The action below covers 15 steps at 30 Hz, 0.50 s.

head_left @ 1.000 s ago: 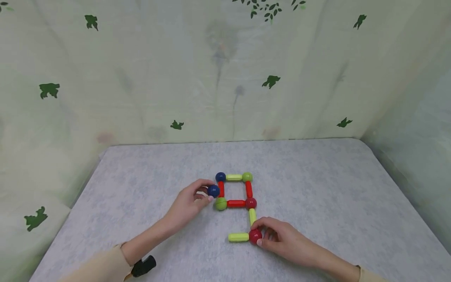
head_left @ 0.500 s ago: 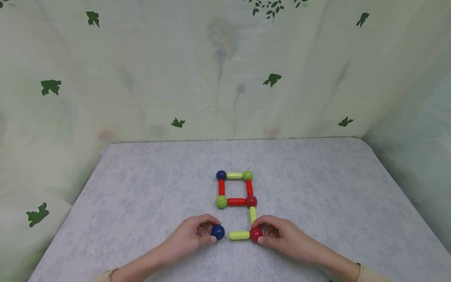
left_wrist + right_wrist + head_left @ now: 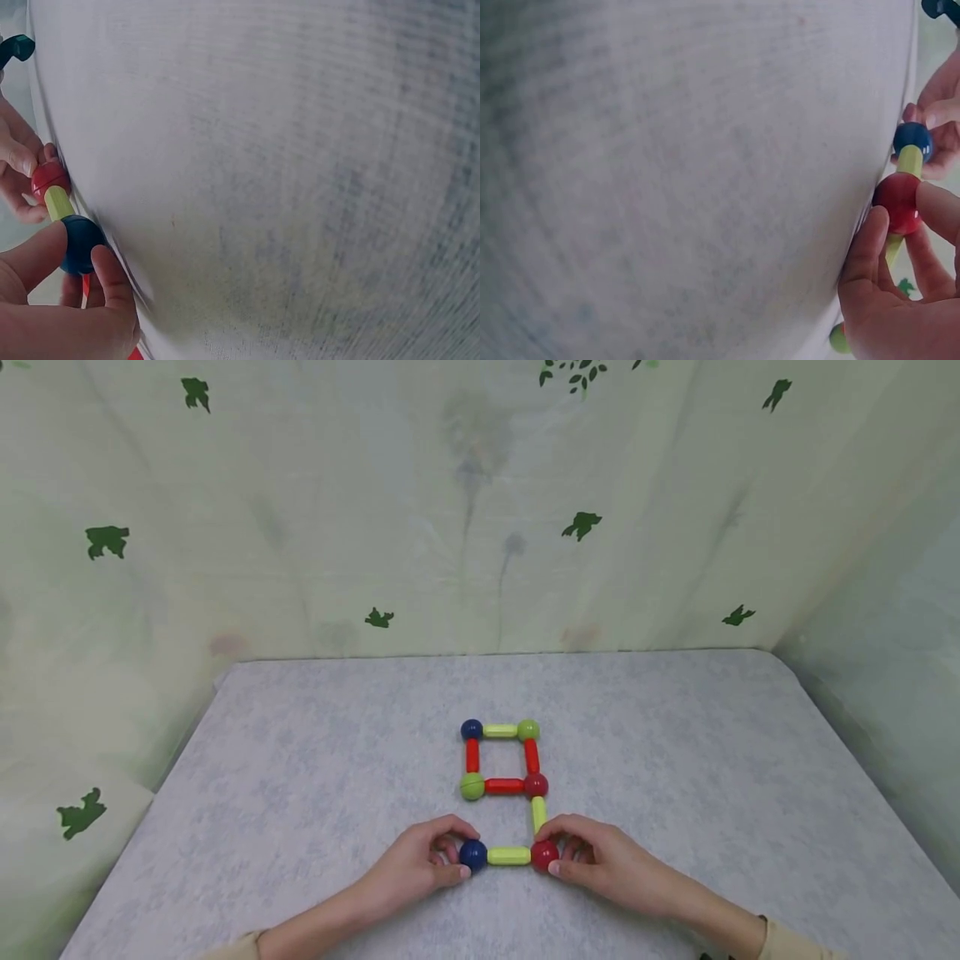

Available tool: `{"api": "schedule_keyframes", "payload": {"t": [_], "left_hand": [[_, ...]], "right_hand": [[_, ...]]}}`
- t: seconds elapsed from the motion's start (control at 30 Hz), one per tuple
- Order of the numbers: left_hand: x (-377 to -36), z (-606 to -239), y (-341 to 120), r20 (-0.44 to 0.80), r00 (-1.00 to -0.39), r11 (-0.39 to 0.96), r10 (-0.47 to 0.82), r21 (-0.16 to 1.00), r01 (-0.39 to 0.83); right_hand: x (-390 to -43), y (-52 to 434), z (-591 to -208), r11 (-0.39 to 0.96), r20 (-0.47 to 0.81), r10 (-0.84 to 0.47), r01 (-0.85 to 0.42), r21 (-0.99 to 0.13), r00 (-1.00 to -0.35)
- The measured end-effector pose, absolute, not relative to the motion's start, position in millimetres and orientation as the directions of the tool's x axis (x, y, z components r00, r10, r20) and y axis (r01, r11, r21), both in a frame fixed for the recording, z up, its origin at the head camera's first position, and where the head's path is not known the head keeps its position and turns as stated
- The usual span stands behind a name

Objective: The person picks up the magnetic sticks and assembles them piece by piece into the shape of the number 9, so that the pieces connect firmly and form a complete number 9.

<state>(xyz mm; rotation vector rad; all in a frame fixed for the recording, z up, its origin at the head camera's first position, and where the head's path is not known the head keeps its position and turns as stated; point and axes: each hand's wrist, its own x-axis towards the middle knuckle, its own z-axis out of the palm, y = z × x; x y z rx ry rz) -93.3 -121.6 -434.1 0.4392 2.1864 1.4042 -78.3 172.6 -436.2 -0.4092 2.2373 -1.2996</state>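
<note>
Between thumb and fingers my left hand (image 3: pixel 420 864) pinches a dark blue ball (image 3: pixel 473 856), which touches the left end of a yellow-green rod (image 3: pixel 509 857). The rod's other end meets a red ball (image 3: pixel 545 856), gripped by my right hand (image 3: pixel 611 868). From that red ball a second yellow-green rod (image 3: pixel 538 814), partly behind my right fingers, runs up to another red ball (image 3: pixel 536 785). In the left wrist view the blue ball (image 3: pixel 81 244) sits between thumb and fingertips; the right wrist view has the gripped red ball (image 3: pixel 898 203) likewise.
Beyond my hands lies a square of rods and balls, with a blue ball (image 3: pixel 472 729), green balls (image 3: pixel 528 729) and red rods (image 3: pixel 504 787). The grey cloth-covered table (image 3: pixel 675 760) ends at a pale curtain (image 3: pixel 315 510) at the back.
My left hand has brought the blue ball from beside the square toward me, then rightward against the free end of the yellow-green rod. My right hand has kept its grip on the red ball.
</note>
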Motion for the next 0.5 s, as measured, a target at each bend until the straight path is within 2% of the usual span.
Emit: {"api": "schedule_keyframes", "payload": {"t": [0.27, 0.5], "left_hand": [[-92.6, -433.1, -120.3, -0.27, -0.819, 0.425, 0.507, 0.905, -0.035], [-94.1, -435.0, -117.3, -0.269, -0.813, 0.454, 0.517, 0.891, -0.005]], "right_hand": [[-78.5, 172.3, -436.5, 0.51, -0.27, -0.502, -0.029, -0.86, -0.822], [-75.7, 173.4, -434.2, 0.537, -0.268, -0.494, -0.048, -0.842, -0.827]]}}
